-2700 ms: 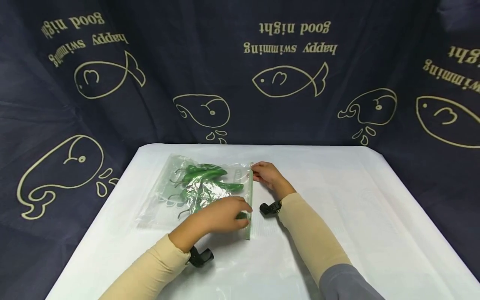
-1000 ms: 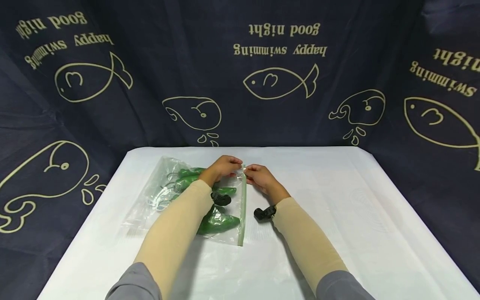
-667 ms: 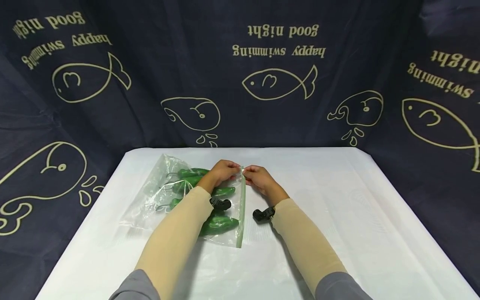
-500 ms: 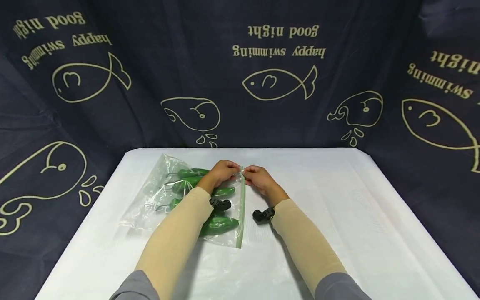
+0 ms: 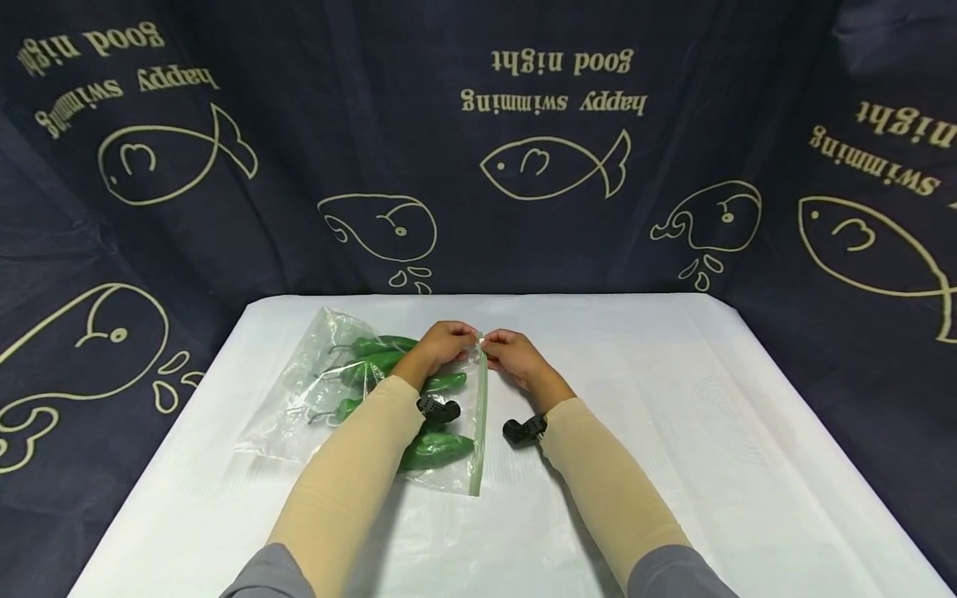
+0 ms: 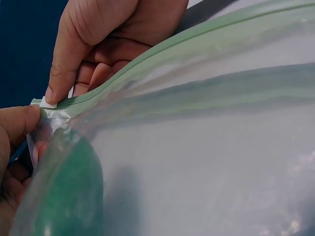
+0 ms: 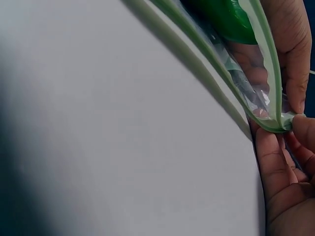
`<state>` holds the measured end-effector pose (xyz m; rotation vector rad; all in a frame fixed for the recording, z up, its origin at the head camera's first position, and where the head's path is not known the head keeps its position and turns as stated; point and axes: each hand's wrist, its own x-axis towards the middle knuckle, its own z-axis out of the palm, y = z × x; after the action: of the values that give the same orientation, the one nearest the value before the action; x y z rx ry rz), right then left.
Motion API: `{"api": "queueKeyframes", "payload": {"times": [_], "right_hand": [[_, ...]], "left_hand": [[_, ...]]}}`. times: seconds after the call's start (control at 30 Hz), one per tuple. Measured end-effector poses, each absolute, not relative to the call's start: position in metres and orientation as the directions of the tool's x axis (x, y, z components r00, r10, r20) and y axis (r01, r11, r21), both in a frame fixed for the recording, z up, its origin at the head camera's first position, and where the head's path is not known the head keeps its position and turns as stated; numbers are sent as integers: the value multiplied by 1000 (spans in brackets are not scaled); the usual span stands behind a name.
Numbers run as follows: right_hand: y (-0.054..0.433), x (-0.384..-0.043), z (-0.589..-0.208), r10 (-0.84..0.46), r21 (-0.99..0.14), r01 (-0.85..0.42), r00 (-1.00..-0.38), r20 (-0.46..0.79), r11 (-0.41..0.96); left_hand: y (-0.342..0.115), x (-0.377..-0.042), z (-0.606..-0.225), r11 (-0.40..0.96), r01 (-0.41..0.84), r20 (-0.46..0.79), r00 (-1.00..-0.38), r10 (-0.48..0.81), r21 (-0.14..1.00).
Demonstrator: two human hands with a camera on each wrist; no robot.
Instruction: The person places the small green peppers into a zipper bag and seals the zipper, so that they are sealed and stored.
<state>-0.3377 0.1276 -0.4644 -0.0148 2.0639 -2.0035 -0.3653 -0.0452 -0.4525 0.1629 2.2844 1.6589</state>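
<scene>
A clear zip bag with a green-edged mouth lies on the table, holding several green peppers. At the mouth's far corner, my left hand pinches the bag film. My right hand faces it, thumb and fingers pinching the same corner. In the left wrist view, a white zip slider sits under the right thumb. The bag's two green lips spread apart in the right wrist view and meet at the pinched corner. My left forearm covers some of the peppers.
A white-covered table extends around the bag, more of it to the right. Behind its far edge hangs a dark blue curtain printed with fish and whales.
My left hand has moved from the near part of the mouth to the far corner, beside my right hand, and pinches there. Over the last half second both hands stay nearly still.
</scene>
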Motion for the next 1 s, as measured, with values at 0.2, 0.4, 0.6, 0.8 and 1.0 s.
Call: {"api": "queueKeyframes", "payload": {"times": [0.2, 0.4, 0.6, 0.8, 1.0], "right_hand": [[127, -339, -466, -185, -984, 172, -967, -178, 49], [127, -338, -467, -175, -984, 165, -969, -174, 66], [127, -337, -466, -179, -986, 151, -970, -162, 71], [126, -336, -464, -181, -986, 152, -970, -164, 74], [126, -336, -465, -188, -987, 147, -969, -158, 70]], "left_hand": [[-45, -365, -456, 300, -112, -193, -947, 258, 947], [-45, -363, -454, 292, -114, -193, -947, 257, 950], [-45, -362, -453, 288, -96, -173, -952, 251, 953], [-45, -362, -453, 282, -90, -163, -956, 246, 955], [-45, -361, -453, 281, -73, -143, -961, 239, 957]]}}
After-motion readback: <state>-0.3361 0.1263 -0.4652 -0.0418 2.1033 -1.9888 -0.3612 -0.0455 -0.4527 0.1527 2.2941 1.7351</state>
